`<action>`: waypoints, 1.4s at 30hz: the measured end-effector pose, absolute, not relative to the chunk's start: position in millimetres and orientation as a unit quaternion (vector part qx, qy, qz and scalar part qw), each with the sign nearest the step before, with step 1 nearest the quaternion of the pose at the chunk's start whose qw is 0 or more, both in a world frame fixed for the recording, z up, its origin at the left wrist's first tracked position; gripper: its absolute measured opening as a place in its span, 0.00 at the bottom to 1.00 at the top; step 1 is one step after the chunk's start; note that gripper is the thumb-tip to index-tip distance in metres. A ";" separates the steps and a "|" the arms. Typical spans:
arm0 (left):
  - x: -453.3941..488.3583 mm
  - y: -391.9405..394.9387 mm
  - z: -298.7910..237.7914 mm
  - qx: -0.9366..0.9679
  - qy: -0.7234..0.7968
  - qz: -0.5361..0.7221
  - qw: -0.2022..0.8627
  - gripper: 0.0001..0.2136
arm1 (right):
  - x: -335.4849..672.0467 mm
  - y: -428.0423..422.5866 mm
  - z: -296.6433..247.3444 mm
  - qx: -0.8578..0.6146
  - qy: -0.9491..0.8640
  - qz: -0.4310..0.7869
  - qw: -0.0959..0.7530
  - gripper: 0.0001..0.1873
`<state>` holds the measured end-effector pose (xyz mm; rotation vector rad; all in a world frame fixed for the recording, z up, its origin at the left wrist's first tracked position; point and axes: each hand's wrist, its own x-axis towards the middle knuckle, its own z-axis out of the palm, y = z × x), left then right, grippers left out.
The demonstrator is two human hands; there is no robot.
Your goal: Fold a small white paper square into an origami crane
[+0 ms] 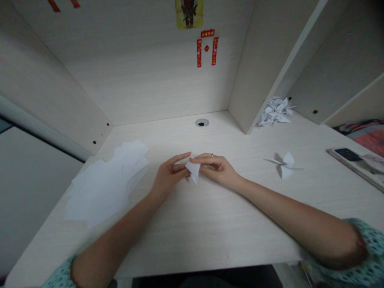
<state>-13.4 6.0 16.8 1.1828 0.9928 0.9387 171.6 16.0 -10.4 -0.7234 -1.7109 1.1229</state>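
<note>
Head | left hand (168,175), right hand (221,170) | both pinching folded paper (193,169) | (loose sheets (103,188) to the left)

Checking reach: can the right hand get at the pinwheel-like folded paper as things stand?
Probably yes: nothing visible stands between the right hand and the pinwheel-like folded paper. But that hand holds the small folded paper, which it would likely release first.

Passable between forearms (133,226) along front edge of table (210,240); blocked by sheets (100,188) near left edge, folded paper (287,165) and phone (364,164) toward right edge.
</note>
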 end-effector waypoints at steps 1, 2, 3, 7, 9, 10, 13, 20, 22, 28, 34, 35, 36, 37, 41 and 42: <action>-13.8 6.6 15.9 0.512 0.431 0.408 0.621 0.27 | 172.0 16.9 -11.1 -0.297 -0.697 0.465 0.458 0.15; -14.2 7.2 15.0 0.508 0.431 0.410 0.623 0.27 | 172.3 17.7 -11.9 -0.301 -0.695 0.472 0.450 0.15; -14.4 7.7 14.0 0.505 0.431 0.412 0.624 0.26 | 172.5 18.4 -12.7 -0.306 -0.691 0.481 0.445 0.16; -14.3 10.1 10.1 0.490 0.438 0.412 0.631 0.26 | 171.2 19.6 -16.0 -0.317 -0.656 0.517 0.450 0.16; -14.6 11.1 8.1 0.487 0.438 0.410 0.635 0.25 | 170.0 19.6 -17.6 -0.324 -0.624 0.538 0.465 0.15; -14.9 11.4 7.1 0.486 0.437 0.410 0.636 0.25 | 169.4 19.6 -18.2 -0.328 -0.605 0.551 0.471 0.15; -15.8 11.3 5.0 0.493 0.433 0.413 0.631 0.23 | 168.8 20.7 -19.1 -0.328 -0.556 0.600 0.473 0.15; -16.1 10.2 4.5 0.527 0.440 0.413 0.598 0.22 | 169.5 23.4 -16.0 -0.322 -0.547 0.626 0.454 0.14; -15.8 11.0 4.1 0.527 0.444 0.413 0.596 0.22 | 169.0 22.7 -16.9 -0.329 -0.533 0.632 0.457 0.16; -16.6 9.7 6.2 0.580 0.452 0.416 0.535 0.18 | 168.4 21.2 -20.6 -0.347 -0.497 0.638 0.476 0.14; -21.2 8.3 12.2 0.632 0.493 0.408 0.438 0.14 | 171.1 25.2 -21.8 -0.344 -0.472 0.646 0.492 0.11; -21.9 9.4 11.9 0.629 0.485 0.409 0.449 0.13 | 171.6 25.9 -21.8 -0.338 -0.469 0.660 0.480 0.11; -22.5 10.7 11.1 0.625 0.476 0.408 0.465 0.13 | 172.2 26.4 -21.7 -0.332 -0.466 0.675 0.466 0.11; -23.0 12.2 10.1 0.620 0.467 0.407 0.481 0.13 | 172.7 26.8 -21.4 -0.327 -0.462 0.688 0.455 0.11; -24.0 17.2 7.8 0.604 0.451 0.405 0.517 0.12 | 174.1 27.0 -19.9 -0.334 -0.450 0.704 0.437 0.10; -24.2 17.9 8.2 0.603 0.451 0.405 0.519 0.11 | 174.4 27.0 -19.7 -0.341 -0.449 0.701 0.436 0.10</action>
